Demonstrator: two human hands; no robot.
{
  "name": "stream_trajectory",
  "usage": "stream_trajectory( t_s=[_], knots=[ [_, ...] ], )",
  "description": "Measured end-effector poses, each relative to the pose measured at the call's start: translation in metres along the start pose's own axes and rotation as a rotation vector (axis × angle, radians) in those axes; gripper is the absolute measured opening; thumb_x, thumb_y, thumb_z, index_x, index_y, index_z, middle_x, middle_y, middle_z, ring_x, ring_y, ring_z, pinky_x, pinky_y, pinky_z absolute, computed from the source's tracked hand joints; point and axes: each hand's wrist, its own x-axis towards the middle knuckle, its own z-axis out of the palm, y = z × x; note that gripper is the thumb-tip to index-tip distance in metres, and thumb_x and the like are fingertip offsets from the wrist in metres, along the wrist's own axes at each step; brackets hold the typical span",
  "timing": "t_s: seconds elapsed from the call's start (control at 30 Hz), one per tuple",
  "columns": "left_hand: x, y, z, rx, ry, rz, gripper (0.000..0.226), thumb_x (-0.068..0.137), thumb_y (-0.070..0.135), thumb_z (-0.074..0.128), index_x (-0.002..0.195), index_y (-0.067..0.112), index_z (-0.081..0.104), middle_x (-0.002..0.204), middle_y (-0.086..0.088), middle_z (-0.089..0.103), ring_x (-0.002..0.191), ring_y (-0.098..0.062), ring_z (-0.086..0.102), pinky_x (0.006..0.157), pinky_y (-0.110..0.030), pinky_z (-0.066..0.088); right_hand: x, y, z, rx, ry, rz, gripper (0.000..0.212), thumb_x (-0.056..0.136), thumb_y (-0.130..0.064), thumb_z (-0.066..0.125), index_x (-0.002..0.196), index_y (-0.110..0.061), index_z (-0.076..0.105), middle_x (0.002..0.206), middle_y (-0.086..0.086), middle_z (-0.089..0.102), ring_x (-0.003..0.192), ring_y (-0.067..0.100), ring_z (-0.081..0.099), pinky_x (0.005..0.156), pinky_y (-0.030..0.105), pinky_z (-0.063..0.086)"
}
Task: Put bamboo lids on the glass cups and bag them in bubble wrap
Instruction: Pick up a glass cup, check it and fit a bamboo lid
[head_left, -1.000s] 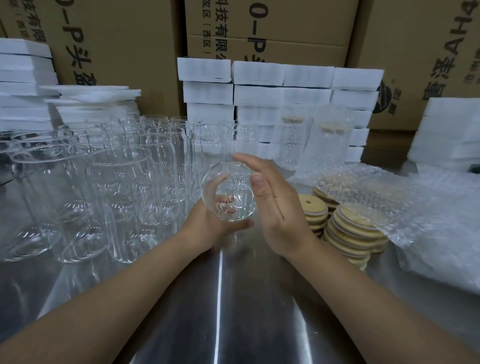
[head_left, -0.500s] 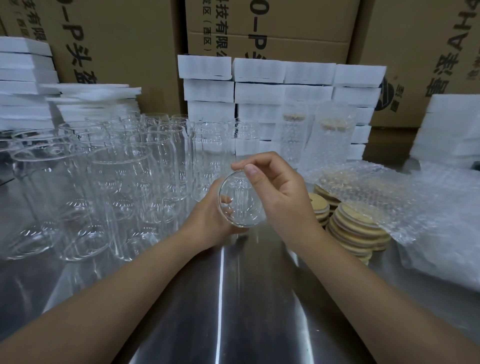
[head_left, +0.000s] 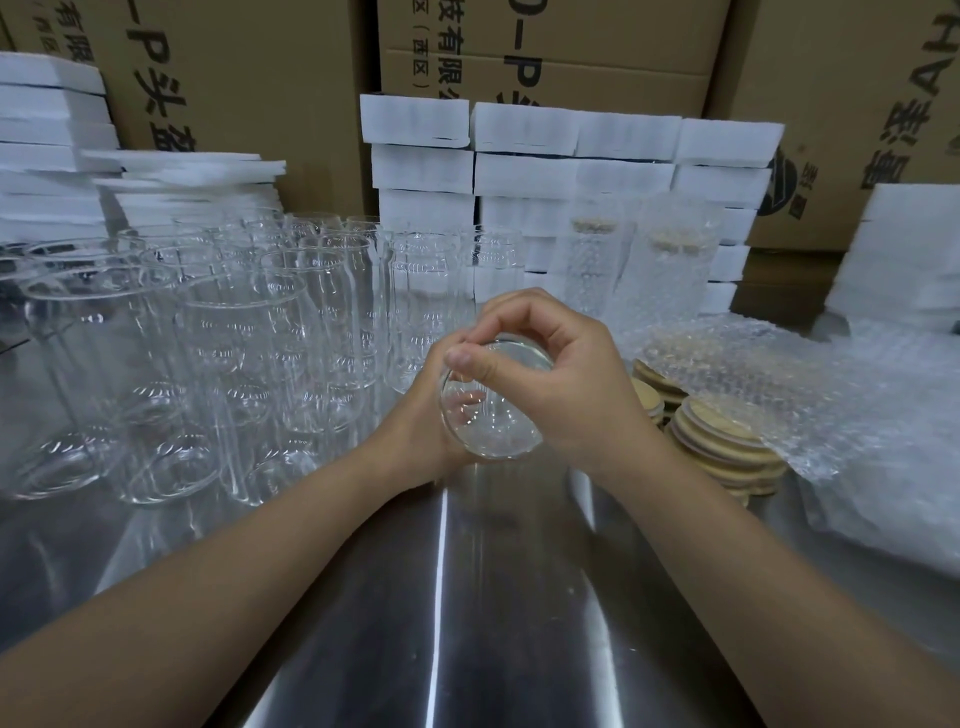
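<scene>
Left hand (head_left: 410, 434) and right hand (head_left: 576, 384) are bare, as are both forearms up to the frame's edge. The right thumb's nail is short and plain.

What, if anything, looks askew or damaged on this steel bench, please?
Only the stacked round bamboo lids: the piles lean unevenly, partly under the clear bubble wrap. The held clear glass cup looks intact.
</scene>
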Motion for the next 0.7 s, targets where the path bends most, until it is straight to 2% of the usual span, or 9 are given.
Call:
stream_trajectory(
  t_s=[0.1, 0.17, 0.23, 0.3, 0.4, 0.53, 0.6, 0.63, 0.7],
  knots=[
    [0.000, 0.003, 0.000, 0.001, 0.032, 0.018, 0.067, 0.069, -0.008, 0.080, 0.122, -0.024, 0.041, 0.120, -0.038, 0.050, 0.083, 0.003, 0.062, 0.069, -0.014, 0.048, 0.001, -0.001, -0.001, 0.017, 0.018, -0.009, 0.023, 0.071, -0.012, 0.082, 0.075, -0.021, 0.061, 0.087, 0.001, 0.063, 0.086, 0.010, 0.062, 0.085, 0.020, 0.048],
    [0.000, 0.006, 0.002, -0.008, 0.067, 0.018, 0.085, 0.064, -0.006, 0.084, 0.134, -0.013, 0.037, 0.125, -0.034, 0.051, 0.094, -0.004, 0.065, 0.076, -0.022, 0.053, 0.001, -0.002, -0.002, 0.019, 0.031, -0.008, 0.025, 0.070, -0.014, 0.083, 0.077, -0.021, 0.060, 0.086, -0.004, 0.062, 0.084, 0.006, 0.061, 0.083, 0.019, 0.047],
    [-0.002, 0.009, 0.003, -0.053, 0.093, -0.002, 0.113, 0.055, 0.006, 0.091, 0.148, 0.010, 0.026, 0.137, -0.021, 0.049, 0.114, -0.025, 0.062, 0.091, -0.045, 0.054, 0.001, -0.002, -0.004, 0.022, 0.046, 0.012, 0.028, 0.069, -0.019, 0.084, 0.080, -0.023, 0.058, 0.087, -0.006, 0.061, 0.085, 0.009, 0.061, 0.085, 0.025, 0.049],
    [-0.003, 0.010, 0.003, -0.044, 0.104, 0.006, 0.128, 0.046, 0.036, 0.094, 0.151, 0.022, 0.022, 0.149, -0.007, 0.040, 0.130, -0.030, 0.050, 0.102, -0.058, 0.044, 0.001, -0.001, -0.006, 0.009, 0.070, 0.030, 0.032, 0.065, -0.027, 0.083, 0.084, -0.024, 0.057, 0.087, -0.009, 0.060, 0.086, 0.009, 0.060, 0.085, 0.028, 0.049],
    [-0.001, 0.010, 0.001, -0.042, 0.093, 0.034, 0.136, 0.040, 0.062, 0.089, 0.152, 0.024, 0.021, 0.155, 0.000, 0.033, 0.140, -0.024, 0.037, 0.109, -0.059, 0.035, 0.003, 0.000, -0.007, -0.017, 0.108, 0.031, 0.039, 0.062, -0.033, 0.083, 0.088, -0.026, 0.055, 0.085, -0.013, 0.057, 0.083, 0.002, 0.057, 0.080, 0.016, 0.044],
    [0.000, 0.008, 0.001, -0.102, 0.088, 0.026, 0.132, 0.041, 0.065, 0.089, 0.150, 0.036, 0.021, 0.150, -0.010, 0.039, 0.135, -0.037, 0.042, 0.105, -0.063, 0.038, 0.003, 0.003, -0.007, -0.046, 0.119, 0.033, 0.047, 0.060, -0.035, 0.083, 0.093, -0.027, 0.051, 0.094, -0.009, 0.056, 0.089, 0.002, 0.057, 0.083, 0.012, 0.042],
    [0.002, 0.005, 0.000, -0.083, 0.080, 0.034, 0.131, 0.041, 0.068, 0.088, 0.150, 0.040, 0.021, 0.136, -0.017, 0.052, 0.128, -0.038, 0.049, 0.105, -0.060, 0.039, 0.002, 0.003, -0.007, -0.064, 0.110, 0.033, 0.050, 0.059, -0.036, 0.083, 0.096, -0.028, 0.050, 0.099, -0.006, 0.056, 0.096, 0.005, 0.058, 0.088, 0.013, 0.042],
    [0.002, 0.003, 0.000, -0.068, 0.085, 0.034, 0.126, 0.040, 0.071, 0.086, 0.147, 0.048, 0.023, 0.128, -0.009, 0.058, 0.125, -0.031, 0.054, 0.105, -0.051, 0.044, 0.002, 0.002, -0.007, -0.073, 0.101, 0.031, 0.051, 0.059, -0.036, 0.083, 0.097, -0.028, 0.049, 0.101, -0.006, 0.057, 0.099, 0.005, 0.058, 0.089, 0.012, 0.041],
    [0.001, 0.002, -0.001, -0.058, 0.102, 0.019, 0.115, 0.037, 0.076, 0.083, 0.134, 0.062, 0.021, 0.115, 0.022, 0.062, 0.115, -0.007, 0.059, 0.095, -0.023, 0.049, 0.001, 0.001, -0.008, -0.077, 0.080, 0.022, 0.052, 0.061, -0.034, 0.083, 0.100, -0.027, 0.049, 0.103, -0.006, 0.056, 0.100, 0.002, 0.056, 0.088, 0.008, 0.040]
  ],
)
